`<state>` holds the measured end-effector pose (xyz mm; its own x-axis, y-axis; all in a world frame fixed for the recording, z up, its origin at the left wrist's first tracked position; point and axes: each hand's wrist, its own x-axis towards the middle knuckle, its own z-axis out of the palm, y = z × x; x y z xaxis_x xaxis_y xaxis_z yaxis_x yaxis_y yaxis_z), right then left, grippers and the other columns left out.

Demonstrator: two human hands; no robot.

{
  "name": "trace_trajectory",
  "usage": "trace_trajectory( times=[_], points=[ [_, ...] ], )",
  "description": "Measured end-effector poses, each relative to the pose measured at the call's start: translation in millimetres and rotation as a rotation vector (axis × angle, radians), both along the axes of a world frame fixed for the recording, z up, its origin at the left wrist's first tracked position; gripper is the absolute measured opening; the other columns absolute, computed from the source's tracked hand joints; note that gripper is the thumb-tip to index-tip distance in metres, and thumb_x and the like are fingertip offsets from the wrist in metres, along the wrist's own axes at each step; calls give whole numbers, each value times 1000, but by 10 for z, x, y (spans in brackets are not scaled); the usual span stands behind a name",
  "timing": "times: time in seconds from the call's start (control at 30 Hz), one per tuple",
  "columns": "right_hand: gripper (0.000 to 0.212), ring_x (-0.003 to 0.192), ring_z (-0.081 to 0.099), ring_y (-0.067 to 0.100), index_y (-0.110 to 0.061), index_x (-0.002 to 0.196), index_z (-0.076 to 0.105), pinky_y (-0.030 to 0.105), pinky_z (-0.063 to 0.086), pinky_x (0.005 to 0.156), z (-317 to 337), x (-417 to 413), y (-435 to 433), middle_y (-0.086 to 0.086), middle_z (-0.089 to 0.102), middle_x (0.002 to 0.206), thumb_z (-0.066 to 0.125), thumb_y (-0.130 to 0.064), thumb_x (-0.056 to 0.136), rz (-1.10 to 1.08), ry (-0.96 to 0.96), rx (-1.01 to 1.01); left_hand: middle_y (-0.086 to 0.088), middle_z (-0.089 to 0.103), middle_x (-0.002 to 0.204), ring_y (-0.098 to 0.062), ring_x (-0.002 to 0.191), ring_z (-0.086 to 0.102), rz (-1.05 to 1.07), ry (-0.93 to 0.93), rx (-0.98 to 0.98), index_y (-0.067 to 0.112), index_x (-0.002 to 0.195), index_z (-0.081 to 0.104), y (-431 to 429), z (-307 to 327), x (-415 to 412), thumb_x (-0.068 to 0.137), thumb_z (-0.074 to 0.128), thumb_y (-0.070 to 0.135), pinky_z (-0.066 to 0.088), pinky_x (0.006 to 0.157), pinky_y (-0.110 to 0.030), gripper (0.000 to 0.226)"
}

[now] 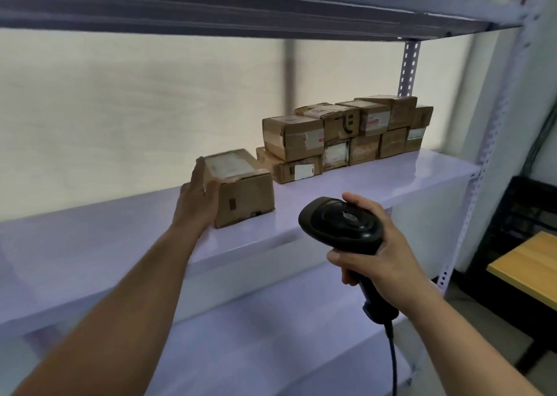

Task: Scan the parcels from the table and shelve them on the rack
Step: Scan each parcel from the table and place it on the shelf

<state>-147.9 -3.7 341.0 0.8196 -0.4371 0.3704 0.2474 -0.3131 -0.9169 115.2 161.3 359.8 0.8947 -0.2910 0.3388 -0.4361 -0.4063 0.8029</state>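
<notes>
A brown cardboard parcel (245,190) with a white label on top sits on the pale rack shelf (391,181). My left hand (197,198) lies flat against the parcel's left side, fingers straight and pointing up. My right hand (388,254) grips the handle of a black corded barcode scanner (340,222), held in front of the shelf edge, to the right of the parcel. A two-layer row of several brown parcels (346,136) stands further right and back on the same shelf.
An upper shelf (271,9) hangs overhead, with something red on it at the top right. A lower shelf (271,335) lies below my arms. The rack's perforated upright (470,214) stands at right. A wooden table corner (530,269) shows at far right.
</notes>
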Motion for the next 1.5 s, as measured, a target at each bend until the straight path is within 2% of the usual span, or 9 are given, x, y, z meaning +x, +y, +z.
trace_trajectory(
  times=[0.1,0.2,0.43,0.67,0.9,1.13,1.3,1.43,1.5],
  points=[
    [78,55,64,25,-47,128,50,36,56,58,-34,142,27,0,61,119,81,0,74,-4,12,-14,-4,42,148,-27,131,44,-68,-55,84,30,149,31,-48,-55,107,85,52,64,39,101,-39,76],
    [80,55,63,25,-46,129,49,35,56,58,-50,250,31,-3,62,118,78,5,75,-15,38,-27,-3,39,149,-26,131,43,-77,-58,127,27,150,29,-116,-78,229,80,71,51,39,104,-41,84],
    [77,54,63,26,-50,125,53,35,55,56,-103,397,-59,-5,65,112,83,-4,72,-26,29,-5,-7,41,147,-27,130,44,-40,-46,159,22,150,30,-372,31,504,84,69,40,39,101,-38,78],
    [79,55,64,23,-50,125,53,32,56,57,-112,322,-173,-10,64,111,81,3,73,-82,36,15,-12,43,143,-30,129,44,-6,-46,206,22,148,33,-641,123,591,84,69,37,39,100,-40,76],
    [81,55,63,26,-52,125,53,35,56,57,-170,98,-344,-10,66,109,79,6,73,-96,16,11,-13,45,143,-37,128,45,8,-10,202,24,153,12,-738,114,488,81,71,37,42,101,-48,94],
    [81,53,61,30,-45,128,53,39,55,55,-211,-365,-601,-6,68,108,77,10,74,-109,-7,49,-8,8,163,-31,148,11,177,-204,101,22,156,7,-850,156,-182,90,62,45,22,114,-49,90],
    [82,52,60,28,-45,129,53,40,55,55,-216,-773,-811,-4,69,106,79,9,73,-125,2,64,-10,34,154,-28,142,29,97,-415,-36,14,149,32,-1185,81,-892,91,63,39,28,115,-46,70],
    [81,54,61,29,-49,127,53,38,54,55,-265,-1168,-1014,-7,68,107,83,-5,66,-146,-4,75,-6,49,141,-23,128,43,-95,-348,-29,18,144,42,-1564,-293,-1626,92,63,37,41,100,-42,59],
    [81,55,61,27,-50,126,54,38,54,55,-303,-1389,-1120,-10,67,107,82,0,68,-159,-15,95,-4,52,138,-21,125,45,-153,-283,-19,19,142,45,-1750,-530,-1970,91,64,36,41,98,-38,57]
  ],
)
